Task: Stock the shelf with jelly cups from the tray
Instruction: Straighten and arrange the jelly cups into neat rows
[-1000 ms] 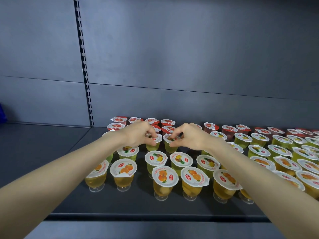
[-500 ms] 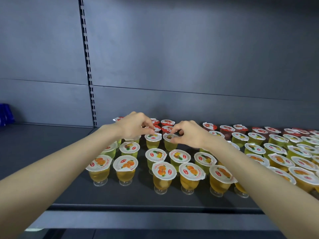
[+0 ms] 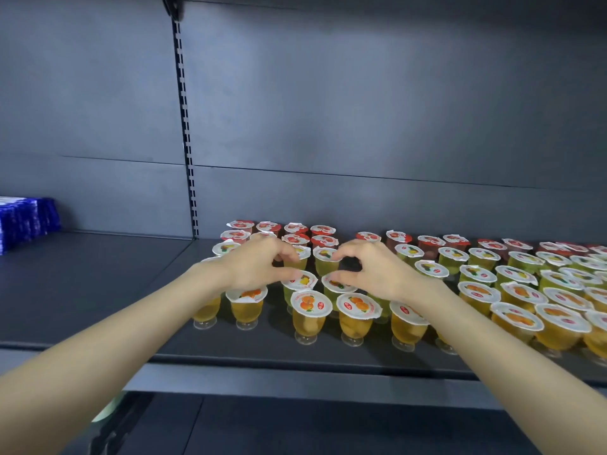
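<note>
Shelf and back panel at 12 o'clock: sheet metal, matt dark grey coating, smooth. Slotted upright at 11 o'clock: same matt metal. Jelly cups: clear glossy plastic; lids thin printed film, edges crinkled. Blue packs at 9 o'clock: glossy wrap.

A dark grey metal shelf runs the width of the bay. Jelly cups stand upright on it in close rows, from about its middle off past the right edge of view. The back rows, by the rear panel, are red-topped cups. In front of them come green cups with fruit printed on their lids. Nearest the front lip stand orange cups on little clear feet. Far to the left, well apart from all of these, blue packs sit at the back of the shelf.
</note>
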`<state>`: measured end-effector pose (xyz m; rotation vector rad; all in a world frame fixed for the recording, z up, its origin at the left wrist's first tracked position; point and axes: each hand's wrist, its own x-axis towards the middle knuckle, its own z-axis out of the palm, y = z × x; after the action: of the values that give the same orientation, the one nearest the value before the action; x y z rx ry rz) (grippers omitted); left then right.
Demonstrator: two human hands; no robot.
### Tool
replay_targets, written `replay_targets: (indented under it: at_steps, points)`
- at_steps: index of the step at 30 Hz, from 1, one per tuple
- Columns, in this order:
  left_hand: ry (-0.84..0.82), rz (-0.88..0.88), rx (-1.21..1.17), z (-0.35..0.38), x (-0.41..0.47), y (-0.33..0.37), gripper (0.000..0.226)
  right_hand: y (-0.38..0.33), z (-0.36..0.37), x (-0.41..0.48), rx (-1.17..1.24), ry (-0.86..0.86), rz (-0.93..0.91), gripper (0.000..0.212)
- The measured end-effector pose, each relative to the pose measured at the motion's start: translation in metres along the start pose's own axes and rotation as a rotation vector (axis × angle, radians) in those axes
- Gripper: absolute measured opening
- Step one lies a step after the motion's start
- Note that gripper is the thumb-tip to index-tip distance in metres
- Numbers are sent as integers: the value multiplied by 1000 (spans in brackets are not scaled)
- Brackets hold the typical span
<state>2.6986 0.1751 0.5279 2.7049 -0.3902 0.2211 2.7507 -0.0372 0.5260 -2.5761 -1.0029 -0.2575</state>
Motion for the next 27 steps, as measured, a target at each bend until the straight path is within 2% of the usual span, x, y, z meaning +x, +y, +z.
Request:
replay_targets:
  at_steps: [8,16,27]
  points:
    - [-151,13,4,0,-1,1,35,1,2,-11,104,-96,32,34]
    - [-206,31,-33,-1,2,-2,34,-4,1,-6,155,-158,38,29]
    - [-115,4,52,4,7,0,35,-3,11,6,120,-102,61,28]
